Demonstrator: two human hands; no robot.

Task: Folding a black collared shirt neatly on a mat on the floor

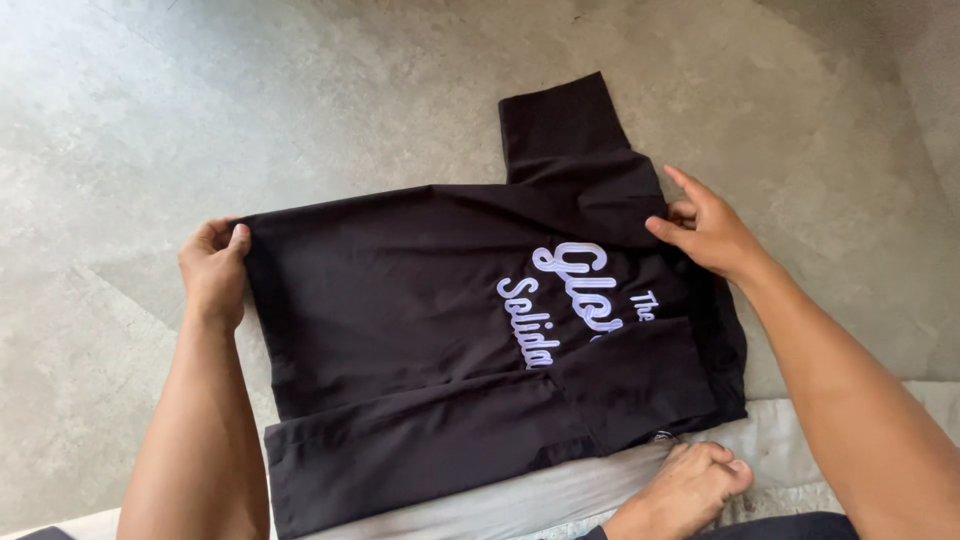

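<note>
Head view looks down on a black shirt (420, 330) lying on a grey floor (150, 120). It is spread out flat, and one short sleeve (560, 125) sticks up toward the far side. The near side is folded over onto the shirt, so a long flap (430, 450) lies along the edge close to the person. White curly letters (580, 290) show on the cloth (part of them is hidden under the fold).

The person's left hand (213, 270) grips the left edge of the shirt, with the thumb on top and the fingers curled under the cloth. The right hand (705, 230) pinches the cloth near the sleeve, with the other fingers stretched out loosely.

A bare foot (690, 485) rests just beside the near edge of the shirt, on a pale cloth (780, 440) that lies under that edge.
</note>
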